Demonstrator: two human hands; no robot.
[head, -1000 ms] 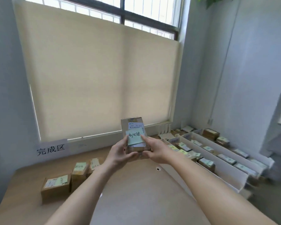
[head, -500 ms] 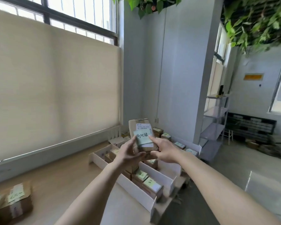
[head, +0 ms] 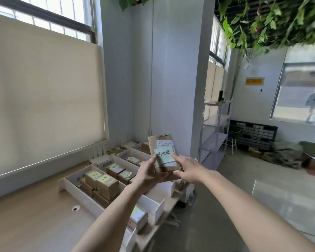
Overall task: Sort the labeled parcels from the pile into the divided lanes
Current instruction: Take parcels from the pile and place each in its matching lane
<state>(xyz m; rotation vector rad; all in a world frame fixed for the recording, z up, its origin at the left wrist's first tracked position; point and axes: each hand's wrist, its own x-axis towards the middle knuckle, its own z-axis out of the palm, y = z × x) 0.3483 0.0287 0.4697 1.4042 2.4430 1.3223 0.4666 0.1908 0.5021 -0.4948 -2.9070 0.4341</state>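
Several white-walled lanes (head: 154, 200) run along the pale wood-grain worktop (head: 35, 215), most already holding squat brown cardboard boxes topped with pale green and yellow notes (head: 103, 184). Above them, both hands hold up one flat, taped cardboard parcel (head: 163, 155), so the step looks like reading its label; next comes finding the matching lane and lowering the parcel in. The left hand (head: 149, 174) and right hand (head: 188, 171) have fingers pressed on its sides and lower edge, beside a handwritten green sticky note (head: 164, 156).

Brown parcel (head: 164, 153), green handwritten note on face, held upright above white divided lanes (head: 149, 200), seemingly part-filled.
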